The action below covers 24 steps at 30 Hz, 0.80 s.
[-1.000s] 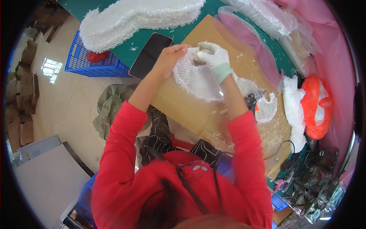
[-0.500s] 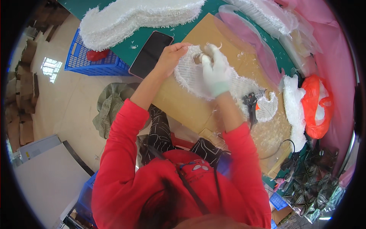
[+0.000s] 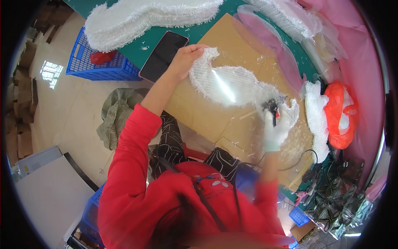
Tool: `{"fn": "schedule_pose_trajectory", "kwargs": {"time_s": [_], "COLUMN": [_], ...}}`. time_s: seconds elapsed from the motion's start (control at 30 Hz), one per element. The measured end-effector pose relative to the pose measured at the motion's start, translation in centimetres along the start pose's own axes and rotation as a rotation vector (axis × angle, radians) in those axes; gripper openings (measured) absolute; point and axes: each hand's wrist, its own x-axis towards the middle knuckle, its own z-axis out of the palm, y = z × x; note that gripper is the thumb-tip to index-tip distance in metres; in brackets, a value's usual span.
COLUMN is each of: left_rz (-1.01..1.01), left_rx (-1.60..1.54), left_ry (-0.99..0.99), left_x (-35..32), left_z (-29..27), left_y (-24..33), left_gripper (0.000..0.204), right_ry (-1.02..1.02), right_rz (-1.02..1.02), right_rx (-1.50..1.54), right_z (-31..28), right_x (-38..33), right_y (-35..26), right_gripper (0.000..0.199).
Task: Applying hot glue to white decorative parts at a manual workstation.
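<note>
A white, fringed piece of ribbed fabric (image 3: 244, 85) lies curved across the brown cardboard (image 3: 207, 118). At its upper left end, my bare left hand (image 3: 186, 60) pinches the edge between thumb and fingers. My right hand (image 3: 277, 130), in a white glove, is at the piece's right end, its fingers around a small black tool with an orange part (image 3: 271, 106). The glove hides most of the tool, so its kind does not show. Just beyond that hand is a smaller curled white scrap (image 3: 293, 111).
A thick stack of white fringed pieces (image 3: 149, 20) and a phone (image 3: 163, 56) lie on the green table. Left stands a blue crate (image 3: 101, 68). Right are a white fringed bundle (image 3: 317, 120), an orange-red plastic bag (image 3: 340, 114) and a black cable (image 3: 304, 159). Fluff litters the cardboard.
My right hand has left the middle of the white piece and moved right and nearer, onto the black tool. My left hand keeps its pinch, almost in place.
</note>
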Motion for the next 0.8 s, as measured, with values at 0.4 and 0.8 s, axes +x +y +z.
{"fn": "schedule_pose_trajectory", "kwargs": {"time_s": [0.4, 0.8], "left_rz": [-0.011, 0.008], "left_rx": [-0.029, 0.017], "left_ry": [-0.038, 0.005], "left_x": [0.5, -0.1], "left_z": [-0.6, 0.0], "left_y": [-0.5, -0.3], "left_gripper": [0.026, 0.026], "right_ry": [-0.202, -0.102], "right_rz": [0.153, 0.47], "right_rx": [-0.008, 1.353], "right_z": [-0.5, -4.8], "right_x": [1.8, 1.6], "right_y": [3.6, 1.0], "right_gripper": [0.058, 0.04]}}
